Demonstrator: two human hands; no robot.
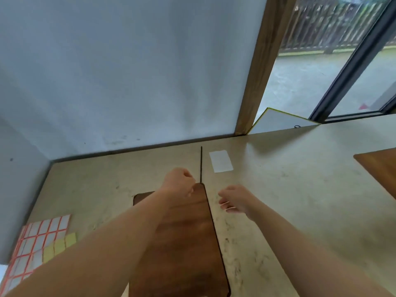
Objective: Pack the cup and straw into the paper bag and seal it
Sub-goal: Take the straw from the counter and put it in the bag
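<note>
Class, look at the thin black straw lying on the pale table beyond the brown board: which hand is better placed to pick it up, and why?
Probably the left hand: its closed fingers sit right beside the near end of the thin black straw. The right hand, fingers loosely open, is farther off to the side and nearer the person.

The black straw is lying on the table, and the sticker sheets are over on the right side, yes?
Not quite. In the head view the straw does lie on the table, but the sticker sheets are on the left side.

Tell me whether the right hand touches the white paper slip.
Apart. The head view shows bare table between the right hand and the white paper slip.
</note>
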